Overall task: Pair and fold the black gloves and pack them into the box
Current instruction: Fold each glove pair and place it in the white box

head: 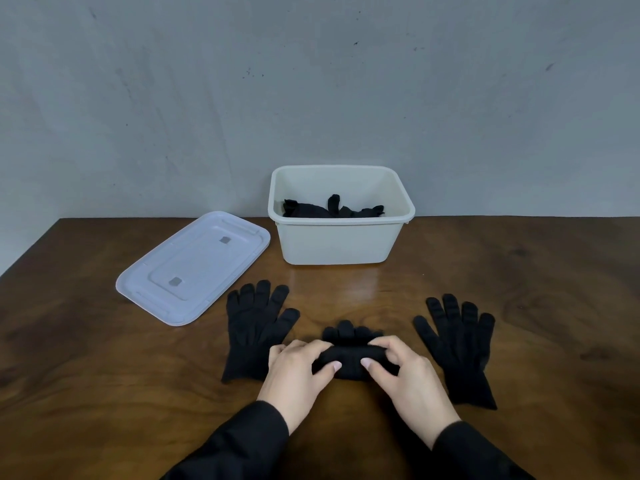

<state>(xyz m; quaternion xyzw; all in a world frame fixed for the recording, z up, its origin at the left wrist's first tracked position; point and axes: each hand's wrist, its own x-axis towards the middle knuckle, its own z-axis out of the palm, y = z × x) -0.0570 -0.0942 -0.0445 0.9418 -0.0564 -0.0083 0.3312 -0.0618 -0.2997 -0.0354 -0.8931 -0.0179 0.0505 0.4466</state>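
Note:
A folded bundle of black gloves (351, 358) lies on the wooden table in front of me, its fingertips poking out at the far side. My left hand (299, 370) and my right hand (405, 375) both grip this bundle from its two ends, thumbs on top. A single black glove (254, 327) lies flat to the left of the bundle. Another black glove (459, 344) lies flat to the right. Behind them stands the open white box (341, 240), with black gloves (332, 208) lying in its bottom.
The box's white lid (194, 268) lies upside down on the table left of the box. A grey wall rises right behind the table's far edge. The table's left edge runs diagonally at the far left.

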